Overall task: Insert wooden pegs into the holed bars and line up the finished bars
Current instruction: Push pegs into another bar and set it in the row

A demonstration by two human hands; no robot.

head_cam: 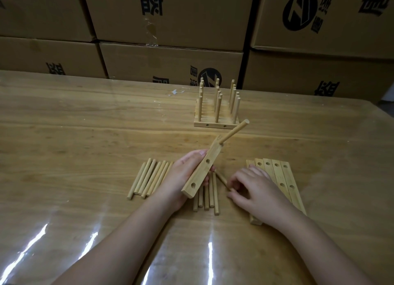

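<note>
Wooden bar (200,174) gripped in my left hand (181,178), tilted above the table (85,135), 1 peg (234,131) seated in its far hole (2 holes open), my right hand (255,188) pinching a loose peg (221,178) just beside, finished bars (215,123) lined up farther back.

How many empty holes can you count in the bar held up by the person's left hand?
2: one hole at the middle of the bar, one near its close end. The far hole already holds a peg. No hole seems hidden by the left hand.

Upside-down black Chinese characters (150,2) and a round logo (300,11) on stacked cardboard boxes (202,28).
</note>
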